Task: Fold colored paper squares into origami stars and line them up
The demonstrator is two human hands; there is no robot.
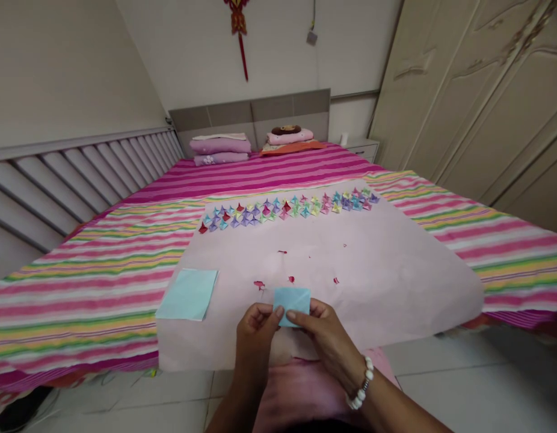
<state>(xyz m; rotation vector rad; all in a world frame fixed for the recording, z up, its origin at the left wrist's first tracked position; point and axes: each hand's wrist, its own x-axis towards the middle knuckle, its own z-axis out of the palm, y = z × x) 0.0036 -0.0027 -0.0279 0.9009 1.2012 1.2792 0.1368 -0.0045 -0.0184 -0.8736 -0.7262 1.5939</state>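
A small light-blue square of folded paper (pixel 293 298) is held up between both hands, over the near edge of a large pale sheet (pixel 387 270). My left hand (pixel 257 325) pinches its lower left side with thumb and fingers. On the right side, my right hand (pixel 322 328) grips it, the thumb lying across its front and the fingers behind. White beads circle the right wrist. To the left lies a stack of light-blue square paper (pixel 188 294). Small folded paper pieces (pixel 264 210) in many colours stand in rows along the sheet's far side.
Red scraps (pixel 259 284) lie scattered mid-sheet. Beneath is a bed with a striped cover (pixel 102 252). Folded bedding (pixel 221 147) sits by the headboard (pixel 287 111). A slatted rail (pixel 89 174) runs along the left, and a wardrobe (pixel 477 96) stands at right.
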